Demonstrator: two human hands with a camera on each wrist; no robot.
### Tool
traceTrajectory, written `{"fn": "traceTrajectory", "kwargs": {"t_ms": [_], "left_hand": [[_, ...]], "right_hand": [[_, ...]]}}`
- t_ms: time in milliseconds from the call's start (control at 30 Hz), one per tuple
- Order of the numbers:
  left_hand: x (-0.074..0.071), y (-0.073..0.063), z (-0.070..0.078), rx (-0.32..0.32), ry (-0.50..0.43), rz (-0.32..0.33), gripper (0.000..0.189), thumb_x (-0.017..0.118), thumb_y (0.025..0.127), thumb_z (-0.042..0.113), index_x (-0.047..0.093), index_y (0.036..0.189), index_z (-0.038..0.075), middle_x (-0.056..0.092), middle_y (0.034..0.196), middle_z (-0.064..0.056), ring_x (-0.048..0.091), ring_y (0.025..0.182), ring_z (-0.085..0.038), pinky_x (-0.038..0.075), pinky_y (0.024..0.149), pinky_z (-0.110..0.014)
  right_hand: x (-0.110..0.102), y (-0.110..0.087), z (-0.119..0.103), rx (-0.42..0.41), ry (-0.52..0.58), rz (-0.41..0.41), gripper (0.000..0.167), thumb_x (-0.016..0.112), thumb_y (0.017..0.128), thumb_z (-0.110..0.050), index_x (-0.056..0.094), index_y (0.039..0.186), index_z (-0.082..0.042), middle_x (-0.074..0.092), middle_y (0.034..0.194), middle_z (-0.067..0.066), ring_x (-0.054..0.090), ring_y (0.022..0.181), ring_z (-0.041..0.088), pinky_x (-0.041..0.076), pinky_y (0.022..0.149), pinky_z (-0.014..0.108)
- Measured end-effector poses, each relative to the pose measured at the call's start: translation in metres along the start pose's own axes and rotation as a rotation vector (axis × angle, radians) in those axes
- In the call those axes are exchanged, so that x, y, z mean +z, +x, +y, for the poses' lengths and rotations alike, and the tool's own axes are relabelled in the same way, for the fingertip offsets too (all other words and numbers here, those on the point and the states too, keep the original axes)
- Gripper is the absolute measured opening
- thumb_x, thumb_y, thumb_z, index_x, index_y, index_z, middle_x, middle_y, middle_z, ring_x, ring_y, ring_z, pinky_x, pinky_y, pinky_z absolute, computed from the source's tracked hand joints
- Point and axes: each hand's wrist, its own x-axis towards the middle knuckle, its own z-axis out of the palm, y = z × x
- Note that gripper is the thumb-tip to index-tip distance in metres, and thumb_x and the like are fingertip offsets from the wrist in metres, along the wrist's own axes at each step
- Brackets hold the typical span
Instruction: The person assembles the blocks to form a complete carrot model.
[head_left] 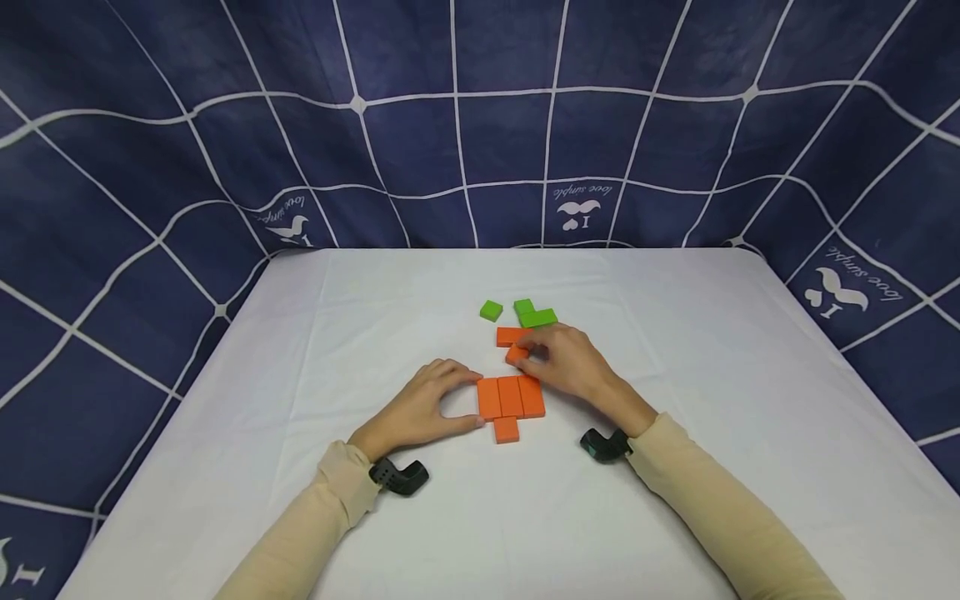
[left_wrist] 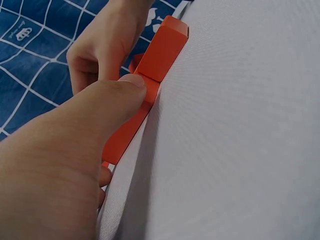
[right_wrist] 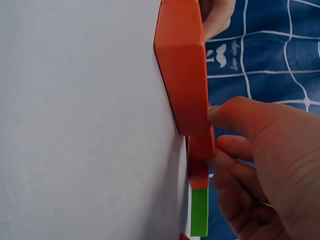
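Three orange rectangular blocks (head_left: pixel 511 397) lie side by side on the white table, with a smaller orange block (head_left: pixel 506 430) against their near side. My left hand (head_left: pixel 423 407) holds the leftmost block, thumb at its near corner and fingertips at its far corner; in the left wrist view the thumb (left_wrist: pixel 132 82) rests against orange. Just beyond the row, my right hand (head_left: pixel 567 360) pinches a small orange block (head_left: pixel 515 355) between thumb and fingers. Behind that one lies an orange bar (head_left: pixel 510 337), partly covered by the right hand.
Farther back are a single green block (head_left: pixel 491 311) and two green pieces, a small one (head_left: pixel 523 307) touching a longer one (head_left: pixel 540 318). White cloth covers the table (head_left: pixel 660 500). A dark blue checked curtain (head_left: pixel 495 142) hangs around its back and sides.
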Motion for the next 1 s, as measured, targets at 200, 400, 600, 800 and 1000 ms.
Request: {"fn": "traceTrajectory", "kwargs": {"t_ms": [200,400,600,800,1000], "left_hand": [[0.001,-0.001,0.001,-0.006,-0.001,-0.016,0.062,0.077,0.088,0.054,0.064,0.139,0.020,0.058,0.135,0.002,0.049,0.131,-0.020,0.040,0.114,-0.049],[0.000,0.001,0.001,0.002,0.004,-0.009,0.062,0.077,0.088,0.052,0.064,0.139,0.020,0.058,0.136,0.001,0.049,0.131,-0.021,0.039,0.114,-0.050],[-0.001,0.003,0.001,0.010,0.010,-0.010,0.063,0.078,0.088,0.053,0.063,0.139,0.020,0.058,0.134,0.002,0.049,0.130,-0.021,0.039,0.115,-0.049],[-0.001,0.005,0.000,0.023,0.008,0.000,0.064,0.077,0.088,0.055,0.063,0.139,0.020,0.059,0.134,0.002,0.050,0.129,-0.020,0.040,0.114,-0.050],[-0.001,0.002,0.000,0.020,0.003,0.002,0.063,0.078,0.088,0.052,0.064,0.139,0.019,0.059,0.134,0.001,0.050,0.130,-0.021,0.040,0.113,-0.050]], "right_hand": [[-0.005,-0.006,0.002,-0.050,0.026,0.036,0.028,0.081,0.088,-0.031,0.081,0.111,-0.013,0.077,0.100,-0.002,0.065,0.086,0.016,0.056,0.081,0.035],[-0.019,-0.015,0.000,-0.179,0.082,0.053,0.024,0.081,0.088,-0.024,0.081,0.110,-0.013,0.078,0.105,-0.001,0.069,0.093,0.016,0.057,0.083,0.035],[-0.034,-0.028,-0.003,-0.272,0.157,0.013,0.024,0.081,0.088,-0.022,0.081,0.111,-0.019,0.077,0.105,-0.009,0.066,0.094,0.013,0.056,0.074,0.034],[-0.038,-0.044,0.000,-0.357,0.209,-0.031,0.023,0.082,0.086,-0.021,0.081,0.109,-0.022,0.076,0.103,-0.015,0.067,0.092,0.012,0.055,0.073,0.028],[-0.030,-0.060,-0.002,-0.437,0.218,-0.066,0.024,0.084,0.085,-0.020,0.081,0.108,-0.021,0.076,0.105,-0.015,0.068,0.094,0.011,0.056,0.080,0.028]]}}
